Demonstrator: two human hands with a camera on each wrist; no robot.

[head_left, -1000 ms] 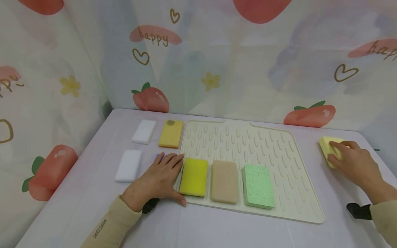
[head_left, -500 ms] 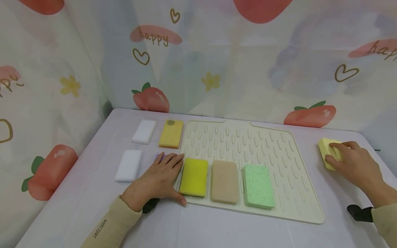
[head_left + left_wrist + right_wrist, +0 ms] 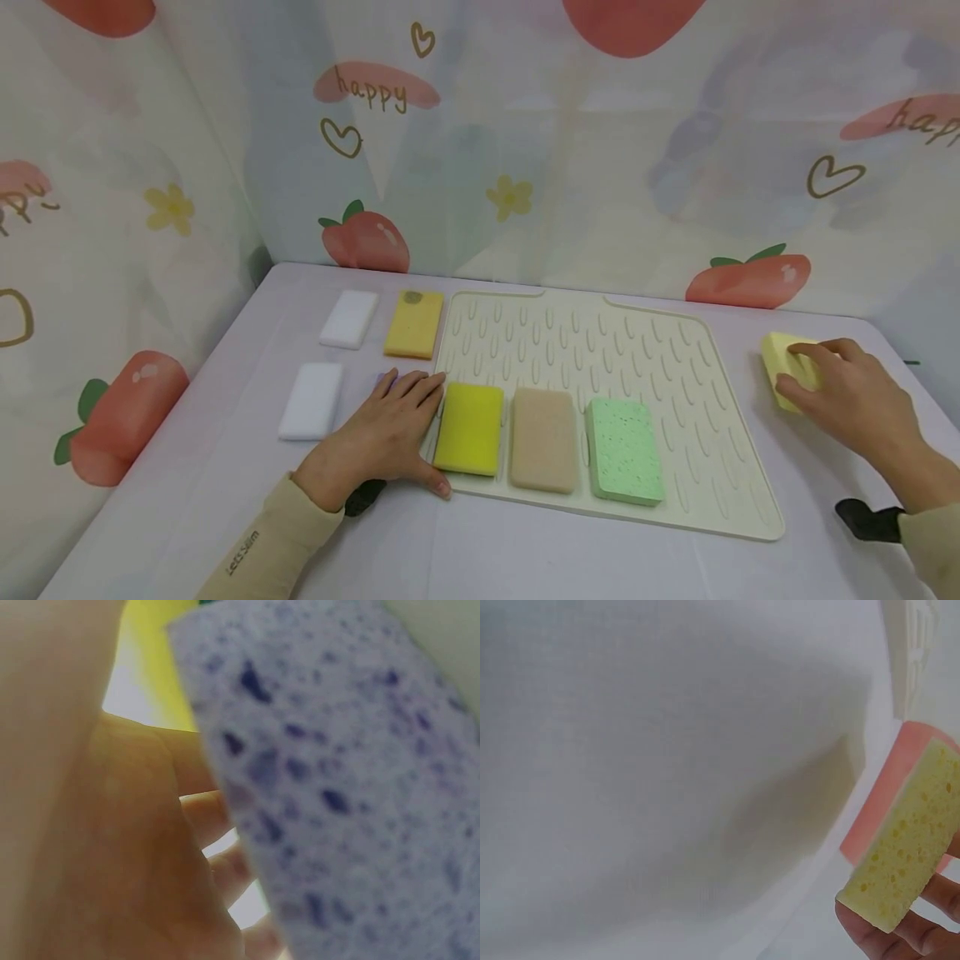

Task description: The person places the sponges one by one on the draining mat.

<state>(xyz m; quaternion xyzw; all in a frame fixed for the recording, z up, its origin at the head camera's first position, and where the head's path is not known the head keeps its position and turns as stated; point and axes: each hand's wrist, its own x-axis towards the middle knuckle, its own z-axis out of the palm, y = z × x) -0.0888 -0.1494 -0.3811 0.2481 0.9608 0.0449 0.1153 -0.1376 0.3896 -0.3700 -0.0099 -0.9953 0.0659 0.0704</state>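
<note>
My right hand (image 3: 855, 400) grips a pale yellow sponge (image 3: 780, 367) at the far right of the table, with the fingers behind it. In the right wrist view this porous sponge (image 3: 904, 840) stands off the white cloth, which carries a shadow. My left hand (image 3: 382, 433) lies with fingers spread at the left edge of the cream ribbed mat (image 3: 577, 342). Under it a purple speckled sponge (image 3: 337, 772) fills much of the left wrist view; the head view shows only a sliver. On the mat's front lie a bright yellow sponge (image 3: 468, 429), a beige one (image 3: 543, 440) and a green one (image 3: 625, 452).
Left of the mat lie two white sponge blocks, the far one (image 3: 349, 319) and the near one (image 3: 311, 402). A darker yellow sponge (image 3: 414, 324) with a round spot is beside the mat's back left corner. Printed cloth (image 3: 600, 183) hangs behind the table.
My right hand and the pale yellow sponge have moved slightly left, toward the mat. My left hand and the other sponges stay where they were.
</note>
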